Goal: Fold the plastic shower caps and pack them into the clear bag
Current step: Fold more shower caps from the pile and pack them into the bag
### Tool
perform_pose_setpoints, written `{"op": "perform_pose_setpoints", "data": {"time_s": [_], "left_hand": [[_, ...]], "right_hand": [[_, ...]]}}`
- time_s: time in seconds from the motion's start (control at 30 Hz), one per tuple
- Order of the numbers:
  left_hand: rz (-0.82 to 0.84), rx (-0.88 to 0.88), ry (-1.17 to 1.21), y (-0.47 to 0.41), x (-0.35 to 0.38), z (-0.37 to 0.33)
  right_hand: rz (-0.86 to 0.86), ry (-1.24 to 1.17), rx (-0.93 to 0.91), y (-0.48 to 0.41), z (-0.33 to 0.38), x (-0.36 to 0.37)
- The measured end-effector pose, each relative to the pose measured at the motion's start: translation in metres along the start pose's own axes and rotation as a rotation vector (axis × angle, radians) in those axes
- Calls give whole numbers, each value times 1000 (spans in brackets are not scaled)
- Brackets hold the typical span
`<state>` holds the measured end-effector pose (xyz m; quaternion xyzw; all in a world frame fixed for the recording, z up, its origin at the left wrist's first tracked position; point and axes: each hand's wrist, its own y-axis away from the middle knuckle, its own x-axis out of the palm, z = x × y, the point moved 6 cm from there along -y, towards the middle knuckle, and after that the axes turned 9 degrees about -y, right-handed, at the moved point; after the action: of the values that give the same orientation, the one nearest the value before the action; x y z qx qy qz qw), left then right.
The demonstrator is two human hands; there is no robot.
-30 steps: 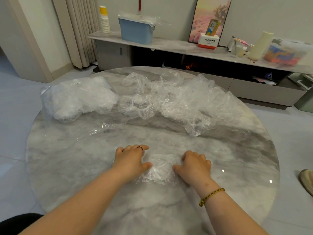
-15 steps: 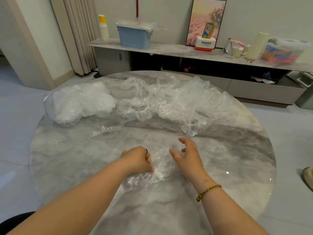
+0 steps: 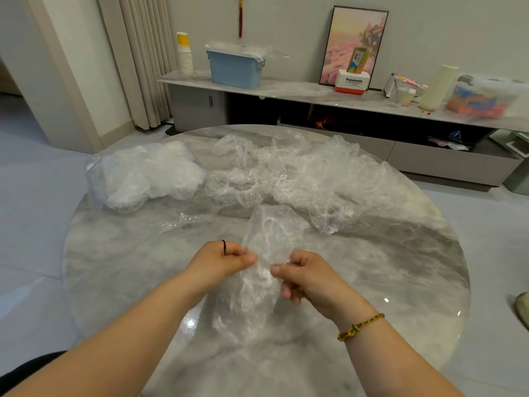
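A clear plastic shower cap [image 3: 266, 239] hangs lifted above the round marble table [image 3: 114, 267], held between both hands. My left hand [image 3: 220, 260] pinches its left side and my right hand [image 3: 307, 277] pinches its right side, thumbs toward each other. Part of the cap stands up beyond my fingers and part droops below them. A loose heap of several more shower caps [image 3: 315, 179] lies across the far half of the table. The clear bag [image 3: 146, 173], stuffed with white folded caps, lies at the far left.
A small scrap of clear film [image 3: 183, 222] lies between the bag and my hands. Beyond the table runs a low sideboard [image 3: 286, 91] with a blue bin [image 3: 233, 68], stacked cups, a picture and boxes. A shoe [image 3: 522, 310] shows at the right edge.
Both hands have lifted the cap off the table and now pinch it in the air; before, they were pressing and gathering it flat on the marble.
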<state>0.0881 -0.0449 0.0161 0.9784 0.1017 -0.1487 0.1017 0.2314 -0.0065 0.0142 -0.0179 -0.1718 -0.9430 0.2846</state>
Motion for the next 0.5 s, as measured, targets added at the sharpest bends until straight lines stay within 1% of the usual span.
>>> {"op": "perform_pose_setpoints", "data": {"time_s": [0.07,0.13,0.17,0.23,0.3,0.33,0.37,0.43,0.47,0.5], "left_hand": [[-85,85,-13,0,-10,-9],[-168,232,-105,2,-21,-21],[-189,304,-177,0,-24,-23],[-201,445,-400,3,-25,-30],[-191,515,-622,4,-22,-23],[-186,561,-691,3,-20,-14],[-160,569,-707,3,-18,-5],[-118,536,-759,3,-13,14],[-120,541,-808,6,-11,22],[-77,557,-868,10,-6,26]], "right_hand": [[-75,-2,-141,-1,7,-1],[-146,-7,-308,-1,16,-4],[-166,31,-390,0,20,-4],[-153,201,-519,4,24,-3],[-112,398,-627,3,18,-2],[-84,488,-641,0,12,0],[-49,573,-632,-2,4,2],[33,711,-583,-6,-13,8],[56,778,-569,-5,-19,11],[79,845,-569,-5,-25,13]]}}
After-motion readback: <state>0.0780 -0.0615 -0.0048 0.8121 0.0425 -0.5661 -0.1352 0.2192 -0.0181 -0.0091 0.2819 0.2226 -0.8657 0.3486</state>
